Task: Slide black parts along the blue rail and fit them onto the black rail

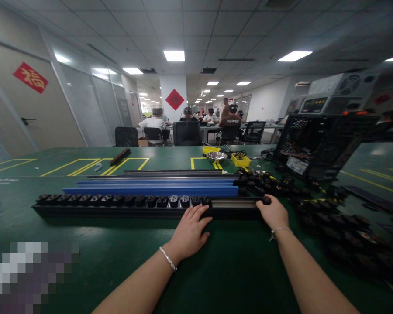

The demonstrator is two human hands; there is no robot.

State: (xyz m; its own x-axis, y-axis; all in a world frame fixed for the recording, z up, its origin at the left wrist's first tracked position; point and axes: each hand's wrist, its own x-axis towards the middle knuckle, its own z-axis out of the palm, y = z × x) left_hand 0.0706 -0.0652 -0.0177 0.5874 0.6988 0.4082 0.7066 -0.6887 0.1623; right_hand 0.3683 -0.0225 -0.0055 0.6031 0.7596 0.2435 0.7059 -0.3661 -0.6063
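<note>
A long black rail (124,212) lies across the green table, with a row of black socket modules (129,200) filling its channel from the left end to past the middle. Its channel is bare between the last module and the right end. My left hand (190,229) rests with fingers spread on the rail's front edge, fingertips at the last modules. At the right end, my right hand (275,212) pinches a small black module (266,199) at the channel. Behind the rail lie blue rails (150,191) and thin dark strips.
A heap of black modules (343,231) covers the right side. Farther back stand an open computer case (314,148), a metal bowl (216,157) and yellow trays (240,160). A dark brown strip (120,157) lies at back left. People sit beyond the table.
</note>
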